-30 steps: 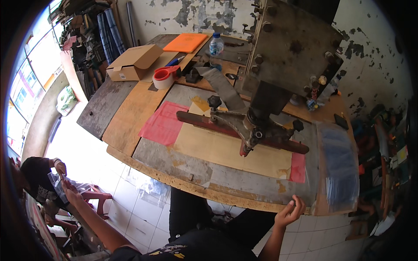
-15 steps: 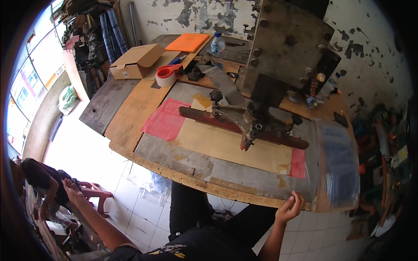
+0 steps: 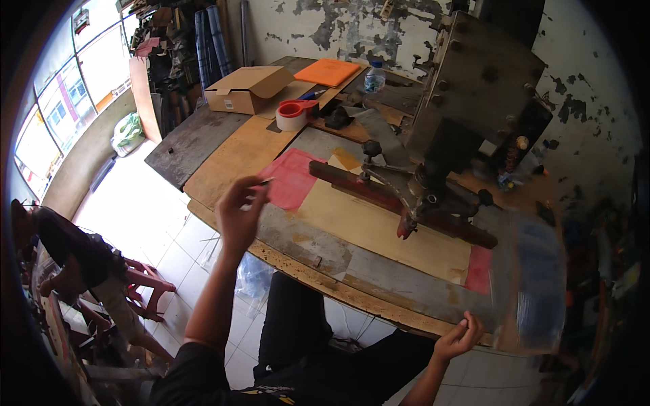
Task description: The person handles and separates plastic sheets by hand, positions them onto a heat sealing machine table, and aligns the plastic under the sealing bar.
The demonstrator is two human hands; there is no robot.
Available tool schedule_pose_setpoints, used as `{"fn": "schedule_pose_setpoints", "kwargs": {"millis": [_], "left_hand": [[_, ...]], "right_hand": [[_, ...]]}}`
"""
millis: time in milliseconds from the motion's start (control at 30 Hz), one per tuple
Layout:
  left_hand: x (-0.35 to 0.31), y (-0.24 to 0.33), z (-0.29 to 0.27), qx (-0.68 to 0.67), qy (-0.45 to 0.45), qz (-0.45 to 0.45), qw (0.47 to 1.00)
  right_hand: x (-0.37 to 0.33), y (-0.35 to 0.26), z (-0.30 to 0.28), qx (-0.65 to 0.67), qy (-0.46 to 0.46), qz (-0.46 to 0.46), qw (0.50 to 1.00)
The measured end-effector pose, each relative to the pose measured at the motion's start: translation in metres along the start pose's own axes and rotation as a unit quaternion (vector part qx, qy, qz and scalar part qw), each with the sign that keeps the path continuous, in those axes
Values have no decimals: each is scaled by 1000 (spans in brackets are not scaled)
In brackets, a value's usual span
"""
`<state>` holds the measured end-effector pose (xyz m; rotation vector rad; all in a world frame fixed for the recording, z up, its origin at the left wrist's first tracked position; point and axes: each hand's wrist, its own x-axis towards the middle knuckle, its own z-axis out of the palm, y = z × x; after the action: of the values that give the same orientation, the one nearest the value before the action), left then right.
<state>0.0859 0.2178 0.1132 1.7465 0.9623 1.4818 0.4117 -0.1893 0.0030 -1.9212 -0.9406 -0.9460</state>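
My left hand (image 3: 238, 215) is raised over the table's left front part, its thumb and fingertips pinched on a small dark object (image 3: 266, 182). Just beyond those fingertips lies a pink sheet (image 3: 292, 177). My right hand (image 3: 460, 338) is at the table's front right edge with its fingers curled in; anything inside them is too small or hidden to make out. A cream board (image 3: 379, 227) lies on the grey work surface, with another pink piece (image 3: 479, 267) at its right end. Above the board stands a press head with a long dark red bar (image 3: 399, 204).
The heavy metal press (image 3: 481, 81) stands at the back right. A cardboard box (image 3: 247, 91), a red tape dispenser (image 3: 296, 114), an orange folder (image 3: 328, 72) and a water bottle (image 3: 374, 78) stand behind. Clear plastic sheets (image 3: 538, 284) lie right. Another person (image 3: 81, 247) is at far left.
My left hand has come up from beside the table, at the far left, to over its left front part. The right hand stays by the front edge. The whole view has shifted slightly.
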Motion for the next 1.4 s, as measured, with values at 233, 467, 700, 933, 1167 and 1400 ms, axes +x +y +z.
{"fn": "schedule_pose_setpoints", "kwargs": {"millis": [233,467,700,933,1167,1400], "left_hand": [[71,74,132,32,-70,249,965],[63,70,133,62,-124,271,952],[71,70,142,110,-78,408,903],[57,82,136,223,-84,400,885],[19,66,114,259,-139,343,892],[-84,0,30,288,-204,240,904]], "right_hand": [[-5,-3,3,-10,-17,-27,999],[-11,3,1,-41,-10,-52,998],[-18,11,4,-56,-10,-48,997],[0,-4,5,-25,-1,-55,998],[20,-18,-21,-23,-97,7,995],[78,122,-80,-205,-100,159,961]]}}
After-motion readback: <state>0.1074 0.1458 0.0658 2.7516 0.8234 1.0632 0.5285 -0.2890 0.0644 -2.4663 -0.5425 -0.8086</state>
